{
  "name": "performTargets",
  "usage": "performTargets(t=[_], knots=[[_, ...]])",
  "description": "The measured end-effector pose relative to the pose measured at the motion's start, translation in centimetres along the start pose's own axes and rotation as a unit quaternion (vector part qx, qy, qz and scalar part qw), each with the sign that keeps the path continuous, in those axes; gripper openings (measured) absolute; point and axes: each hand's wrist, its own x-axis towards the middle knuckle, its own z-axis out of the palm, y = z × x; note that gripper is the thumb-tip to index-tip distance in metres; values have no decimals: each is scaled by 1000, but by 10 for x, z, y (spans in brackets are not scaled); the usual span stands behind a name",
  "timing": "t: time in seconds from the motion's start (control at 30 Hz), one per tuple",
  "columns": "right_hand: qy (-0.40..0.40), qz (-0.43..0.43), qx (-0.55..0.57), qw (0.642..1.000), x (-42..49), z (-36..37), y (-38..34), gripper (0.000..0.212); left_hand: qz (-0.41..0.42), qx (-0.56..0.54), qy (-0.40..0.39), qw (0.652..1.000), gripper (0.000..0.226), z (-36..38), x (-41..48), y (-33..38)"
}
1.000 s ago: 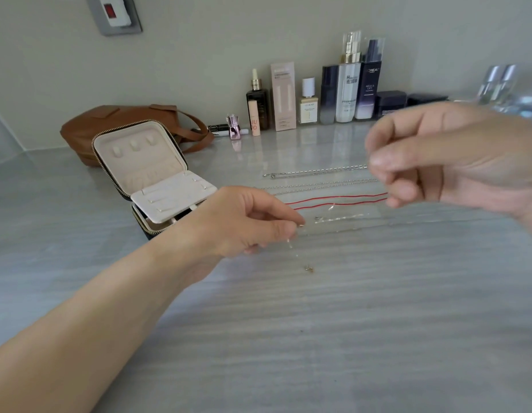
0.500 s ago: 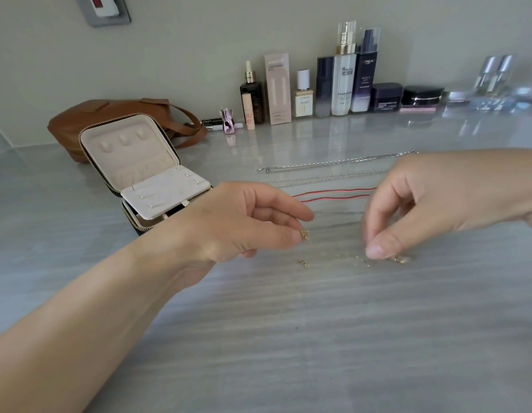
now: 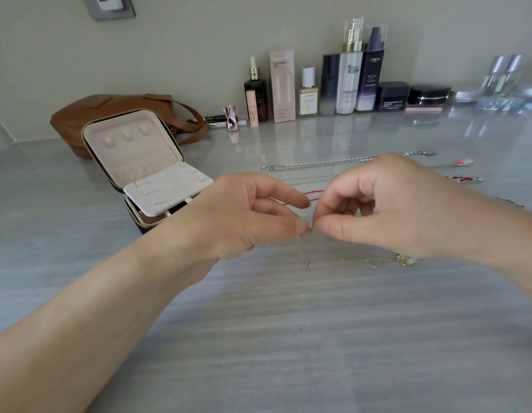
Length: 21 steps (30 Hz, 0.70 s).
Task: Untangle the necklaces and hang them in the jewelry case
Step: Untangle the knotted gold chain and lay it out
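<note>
With curled fingers the left hand and right hand both pinch the clasp of the gold necklace, whose chain trails rightward along the counter, while the open jewelry case sits nearer the left hand.

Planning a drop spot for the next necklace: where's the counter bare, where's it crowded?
Bare: near counter, camera side of the left hand and right hand; the patch between case and bottles; the counter left of the case. Crowded: chains behind the hands, the gold chain under the right hand, bottles lined at the back.
</note>
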Motion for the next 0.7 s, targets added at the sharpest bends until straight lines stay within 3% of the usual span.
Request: performTargets(t=[0.33,0.53,0.7], knots=[[-16,38,18,999,4,-2,4,14,18,-4,23,1000,14,0,0,1],[-13,47,39,998,4,0,4,19,86,89,59,991,11,6,-2,-1],[-14,36,27,999,3,2,0,22,99,90,66,989,11,9,-2,-1]])
